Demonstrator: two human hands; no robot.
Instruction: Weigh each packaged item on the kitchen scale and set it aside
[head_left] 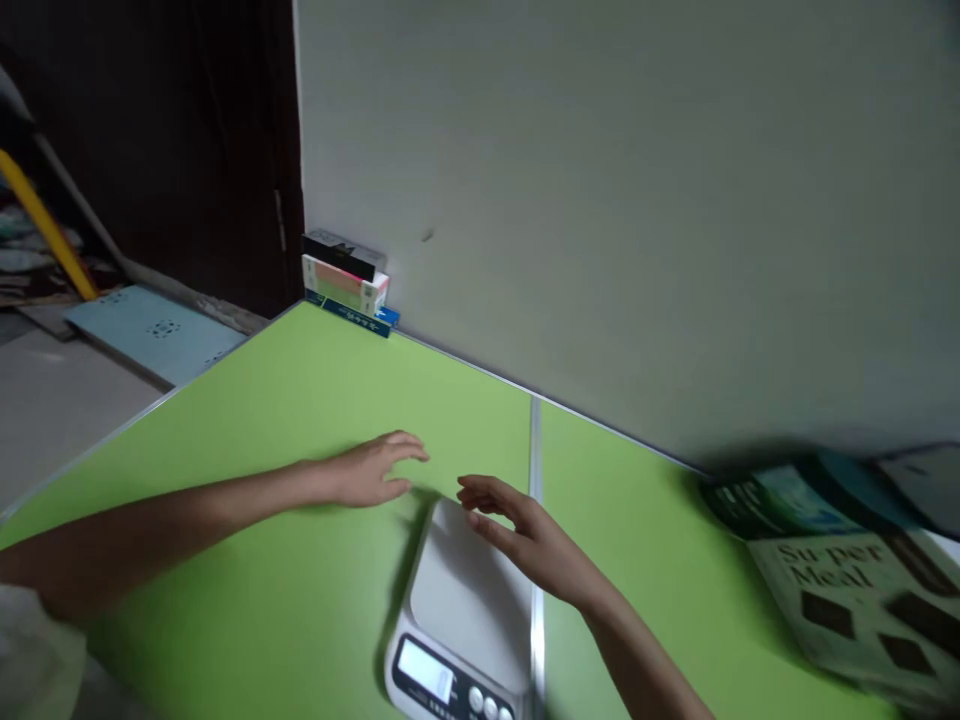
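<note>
A white digital kitchen scale (pixel 472 590) lies on the green table (pixel 285 590), its screen lit and its buttons facing me. No object rests on its weighing plate. My left hand (pixel 375 468) is just beyond the scale's far left corner, thumb and fingers apart, with nothing in it. Over the far part of the scale hovers my right hand (pixel 517 525), its fingers loosely curved and parted from the thumb, also holding nothing. The reading on the screen is too blurred to make out.
Several small boxes (pixel 345 280) are stacked at the table's far corner against the wall (pixel 600 200). A "Super Meal" package (pixel 832 570) lies at the right. A metal strip (pixel 535 450) crosses the tabletop. At left, a light blue board (pixel 161 330) lies near the dark door (pixel 187 130).
</note>
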